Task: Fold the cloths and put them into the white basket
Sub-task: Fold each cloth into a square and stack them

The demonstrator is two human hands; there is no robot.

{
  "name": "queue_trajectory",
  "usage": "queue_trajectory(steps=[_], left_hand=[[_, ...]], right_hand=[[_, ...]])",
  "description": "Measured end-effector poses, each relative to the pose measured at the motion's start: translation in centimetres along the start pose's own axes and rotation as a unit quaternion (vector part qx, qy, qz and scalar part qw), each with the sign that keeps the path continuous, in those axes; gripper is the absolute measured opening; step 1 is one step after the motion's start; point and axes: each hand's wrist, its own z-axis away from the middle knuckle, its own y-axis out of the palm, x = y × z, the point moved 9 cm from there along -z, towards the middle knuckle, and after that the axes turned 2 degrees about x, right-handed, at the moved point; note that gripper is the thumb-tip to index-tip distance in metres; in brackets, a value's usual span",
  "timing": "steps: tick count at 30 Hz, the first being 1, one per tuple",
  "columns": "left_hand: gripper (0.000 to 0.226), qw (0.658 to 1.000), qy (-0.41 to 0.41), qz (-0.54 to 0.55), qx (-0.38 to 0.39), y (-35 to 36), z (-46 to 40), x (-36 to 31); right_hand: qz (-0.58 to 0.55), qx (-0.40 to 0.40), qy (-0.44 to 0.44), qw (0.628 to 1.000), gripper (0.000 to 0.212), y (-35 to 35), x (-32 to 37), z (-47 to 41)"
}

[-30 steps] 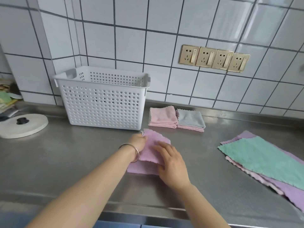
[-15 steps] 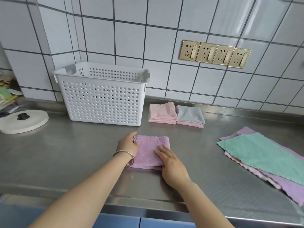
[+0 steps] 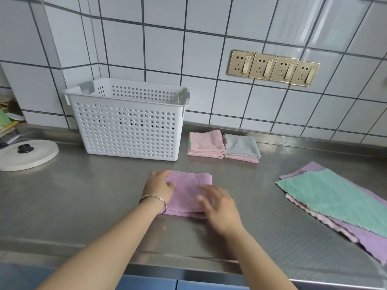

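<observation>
A folded purple cloth (image 3: 188,189) lies flat on the steel counter in front of me. My left hand (image 3: 158,186) rests on its left edge, fingers curled over the cloth. My right hand (image 3: 218,204) lies flat on its right part, fingers spread and blurred. The white perforated basket (image 3: 129,126) stands behind, at the wall. To its right sit a folded pink cloth (image 3: 206,143) and a folded grey cloth (image 3: 241,146), side by side. At the right lies a flat stack: a green cloth (image 3: 333,197) over purple and pink ones.
A round white lid (image 3: 27,154) with a black knob lies at the far left of the counter. Clutter sits in the left corner (image 3: 8,126). Gold wall sockets (image 3: 272,68) are on the tiled wall. The counter's front edge (image 3: 188,266) runs just below my forearms.
The purple cloth went from a half-raised fold to lying flat and square. My right hand slid right across it, and my left hand settled on its left edge.
</observation>
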Motion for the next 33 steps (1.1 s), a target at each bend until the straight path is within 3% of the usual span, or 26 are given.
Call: queue_trajectory(steps=[2, 5, 7, 10, 13, 18, 21, 24, 27, 33], left_hand=[[0.056, 0.997, -0.018, -0.074, -0.005, -0.6, 0.3, 0.4], [0.073, 0.979, -0.055, -0.196, -0.01, -1.5, 0.9, 1.6], [0.077, 0.968, -0.067, -0.24, 0.022, -1.1, 1.2, 2.1], [0.06, 0.973, -0.061, -0.218, 0.053, -0.2, 1.5, 1.5], [0.03, 0.997, -0.047, -0.059, 0.027, -0.1, 2.2, 0.1], [0.022, 0.985, -0.024, 0.168, -0.04, -0.3, 1.1, -4.4], [0.048, 0.971, 0.054, 0.228, -0.044, -0.5, -2.1, -10.3], [0.054, 0.975, 0.132, 0.177, 0.015, 1.1, -6.1, -16.6], [0.046, 0.981, 0.13, 0.132, 0.061, 4.6, -11.4, -20.8], [0.039, 0.977, 0.147, 0.011, 0.153, 12.7, -17.6, -21.8]], right_hand=[[0.06, -0.074, 0.134, 0.986, 0.05, -2.5, -2.2, -0.6], [0.165, 0.054, 0.268, 0.948, 0.064, -1.4, -4.3, -0.6], [0.154, 0.101, 0.275, 0.944, 0.065, 0.2, -4.1, -0.4], [0.088, 0.096, 0.267, 0.955, 0.038, 1.2, -3.4, -0.3], [-0.003, 0.063, 0.262, 0.963, 0.028, 0.7, -3.2, -0.2], [-0.142, -0.021, 0.234, 0.962, 0.019, -3.9, -4.5, -2.4], [-0.165, -0.081, 0.22, 0.958, 0.022, -8.9, -6.5, -6.4], [-0.16, -0.116, 0.208, 0.958, 0.025, -13.1, -8.6, -11.0], [-0.179, -0.134, 0.226, 0.948, 0.025, -15.8, -12.4, -15.5], [-0.168, -0.099, 0.313, 0.93, 0.036, -12.5, -20.0, -18.5]])
